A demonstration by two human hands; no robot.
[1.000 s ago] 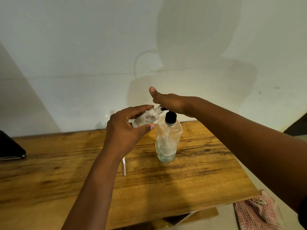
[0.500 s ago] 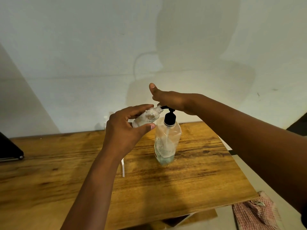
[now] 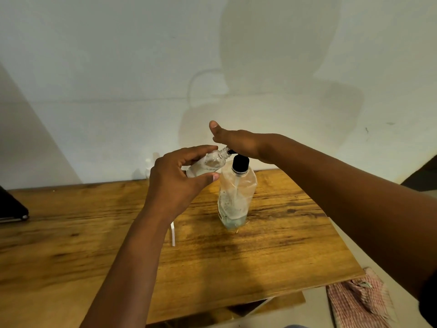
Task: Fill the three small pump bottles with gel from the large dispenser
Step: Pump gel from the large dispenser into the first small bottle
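**Gel refill station: one small bottle at the spout**

- Large dispenser point(image 3: 236, 197): clear plastic, upright on the wooden table point(image 3: 272, 252), toward its far right part. Black collar visible at the neck; pump head mostly hidden under the right hand. Walls look dented. A low layer of pale bluish gel sits at the bottom; a dip tube shows faintly inside.
- Small bottle point(image 3: 207, 164): clear, cap off, tilted with its open neck up and to the right, meeting the black spout tip just left of the dispenser's collar. Contents hard to read; some cloudy matter inside, level unclear.
- Left hand point(image 3: 175, 183): fingers and thumb curled round the small bottle, holding it in the air beside the dispenser. The hand hides the bottle's base.
- Right hand point(image 3: 238, 140): laid palm down on the pump head, thumb stretched out to the left, fingers not visible from this angle.
- White strip point(image 3: 173, 235): thin, lying on the table below the left wrist; its upper end is hidden, identity unclear.
- Pale shapes point(image 3: 147, 168) at the table's far edge, behind the left hand: blurred, possibly other small bottles; cannot tell.
- Dark object point(image 3: 11, 207): cut off at the left frame edge.
- Checked cloth point(image 3: 357, 301): red and white, on the floor at lower right.
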